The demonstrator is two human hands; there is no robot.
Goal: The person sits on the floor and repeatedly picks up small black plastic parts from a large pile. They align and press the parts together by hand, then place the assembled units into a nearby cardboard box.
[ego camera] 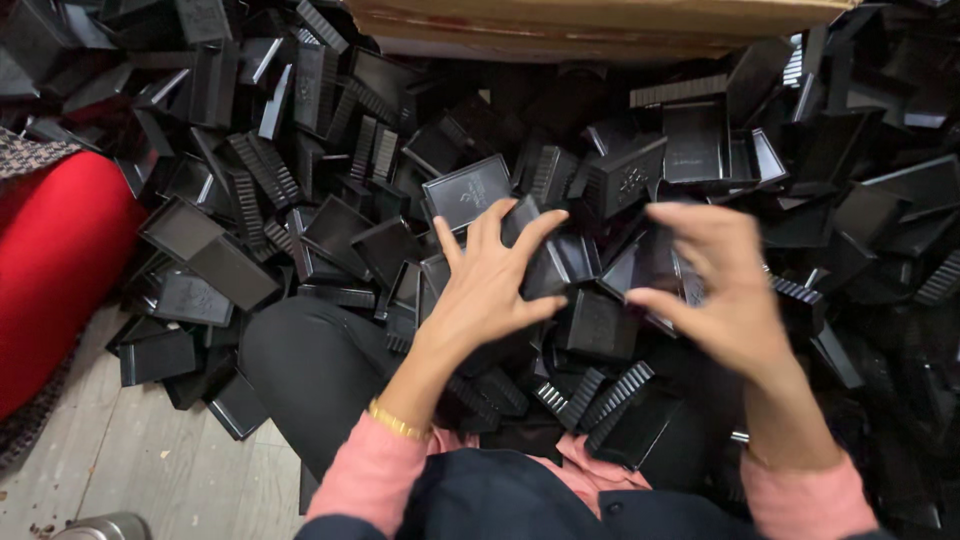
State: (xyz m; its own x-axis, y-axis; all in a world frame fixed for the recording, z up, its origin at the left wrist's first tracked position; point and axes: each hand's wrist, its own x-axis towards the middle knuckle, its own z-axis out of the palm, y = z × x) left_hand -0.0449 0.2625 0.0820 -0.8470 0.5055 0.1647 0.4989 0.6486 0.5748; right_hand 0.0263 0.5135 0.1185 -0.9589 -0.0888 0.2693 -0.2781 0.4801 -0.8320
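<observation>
A large pile of black plastic box-like parts (300, 180) covers the floor in front of me. My left hand (492, 285) lies spread on the pile, its fingers around a black part (545, 265). My right hand (725, 285), blurred, curls its fingers and thumb around another black part (650, 262). Pink sleeves cover both forearms, and a gold bracelet (398, 422) sits on my left wrist. Several ribbed black pieces (610, 395) lie in my lap.
A cardboard box edge (590, 25) runs along the top. A red cushion-like object (55, 260) lies at the left. Bare grey wooden floor (150, 460) shows at the lower left, with a metal container (100, 527) at the bottom edge. My dark-trousered knee (310, 370) points left.
</observation>
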